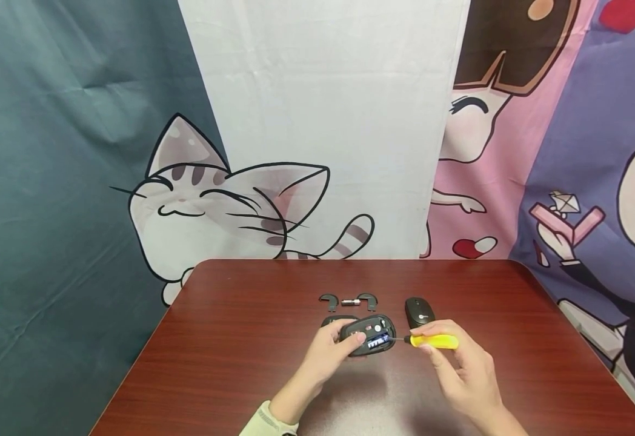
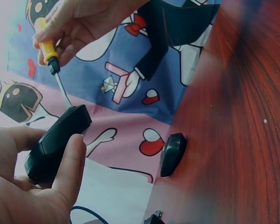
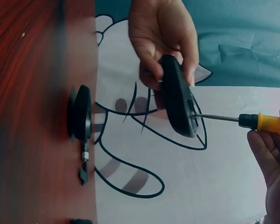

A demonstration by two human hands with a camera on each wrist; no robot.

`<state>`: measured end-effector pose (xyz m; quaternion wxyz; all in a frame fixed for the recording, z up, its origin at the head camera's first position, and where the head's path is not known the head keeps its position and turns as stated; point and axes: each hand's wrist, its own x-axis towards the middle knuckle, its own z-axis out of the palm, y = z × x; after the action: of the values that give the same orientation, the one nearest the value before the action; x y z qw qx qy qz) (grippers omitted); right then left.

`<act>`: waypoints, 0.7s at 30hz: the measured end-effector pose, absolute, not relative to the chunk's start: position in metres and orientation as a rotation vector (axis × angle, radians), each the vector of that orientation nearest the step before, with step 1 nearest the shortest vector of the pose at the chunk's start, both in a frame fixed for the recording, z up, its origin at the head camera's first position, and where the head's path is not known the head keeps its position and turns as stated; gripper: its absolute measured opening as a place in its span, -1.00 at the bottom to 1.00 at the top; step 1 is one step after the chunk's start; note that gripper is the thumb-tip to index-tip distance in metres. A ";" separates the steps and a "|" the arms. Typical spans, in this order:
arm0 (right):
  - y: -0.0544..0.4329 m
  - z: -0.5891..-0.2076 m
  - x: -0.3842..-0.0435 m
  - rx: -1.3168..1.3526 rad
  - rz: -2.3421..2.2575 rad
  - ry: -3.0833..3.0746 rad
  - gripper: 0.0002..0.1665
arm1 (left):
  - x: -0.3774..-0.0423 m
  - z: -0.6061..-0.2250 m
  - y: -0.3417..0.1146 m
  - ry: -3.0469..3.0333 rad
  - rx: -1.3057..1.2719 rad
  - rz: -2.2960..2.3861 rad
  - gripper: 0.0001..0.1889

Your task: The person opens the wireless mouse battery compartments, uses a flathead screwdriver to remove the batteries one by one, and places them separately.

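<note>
pale sleeve [image 1: 268, 422] at the bottom edge, and out of it comes the left hand [image 1: 325, 358], gripping a black mouse [image 1: 360, 325] up off the tabletop [image 1: 214, 345], its underside showing. across from it the right hand [image 1: 467, 372] pinches a yellow screwdriver [image 1: 440, 342] by the handle, the thin tip at the open bay where a blue-and-white battery [image 1: 379, 342] sits. whether tip meets battery i cannot tell from here. it looks like prying; if so, i'd brace the mouse firmly, ease the tip under the battery's end and lever gently, so no contact bends and the wrapper stays whole. print on the battery and underside is too small to read.

farther back, a second mouse [image 1: 338, 319] lies partly hidden behind the left hand; a third mouse [image 1: 419, 310], off to the right, bears a pale logo [image 1: 423, 316] i can't make out. beyond, a loose battery [image 1: 351, 302] lies between two black hooked covers [image 1: 369, 300]. behind everything hangs cloth [image 1: 323, 109] printed with a smiling cat [image 1: 208, 212].
</note>
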<state>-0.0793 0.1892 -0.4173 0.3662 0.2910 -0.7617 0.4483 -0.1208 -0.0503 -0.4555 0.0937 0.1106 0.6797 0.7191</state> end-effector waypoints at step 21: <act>0.172 -0.408 -0.067 0.847 1.006 -1.813 -0.53 | -0.117 -0.448 -0.048 2.080 0.390 2.093 -0.60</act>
<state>-0.0667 0.1717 -0.4084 0.4358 0.3405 -0.7284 0.4045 -0.1166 -0.0477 -0.4485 0.0825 0.1305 0.6965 0.7007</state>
